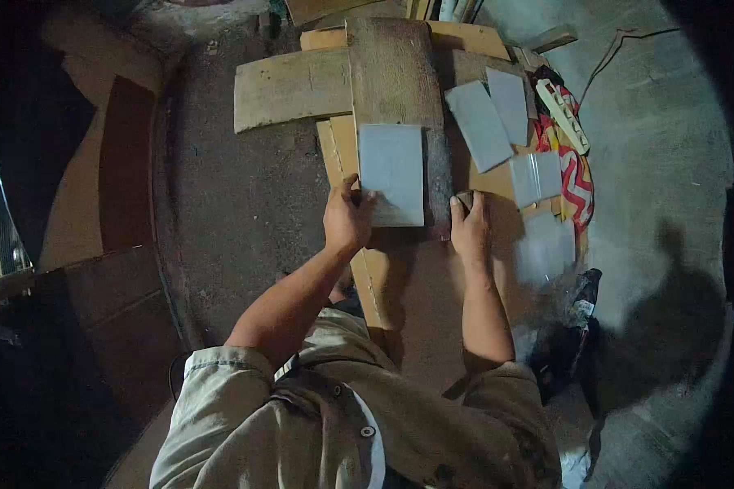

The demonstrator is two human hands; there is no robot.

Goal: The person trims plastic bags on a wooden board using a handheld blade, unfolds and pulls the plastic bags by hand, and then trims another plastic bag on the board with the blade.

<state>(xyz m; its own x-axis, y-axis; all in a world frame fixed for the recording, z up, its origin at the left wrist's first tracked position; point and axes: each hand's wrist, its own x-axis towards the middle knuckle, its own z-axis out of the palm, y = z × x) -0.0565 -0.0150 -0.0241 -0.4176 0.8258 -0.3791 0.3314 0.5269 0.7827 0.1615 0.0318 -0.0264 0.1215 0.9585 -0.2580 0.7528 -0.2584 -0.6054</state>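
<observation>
Dark ground (253,196) frames a worn board (391,73), likely a flat backing for the pale panel (392,167) the left hand (348,218) grips, the right hand (471,228) clasping a dark object (465,198) beside the board.

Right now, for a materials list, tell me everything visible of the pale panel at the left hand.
The pale panel is a bluish-white rectangle with straight edges and a smooth-looking face; its material is unclear. It lies flat and lengthwise on the worn board. The left hand touches its lower left edge.
</observation>
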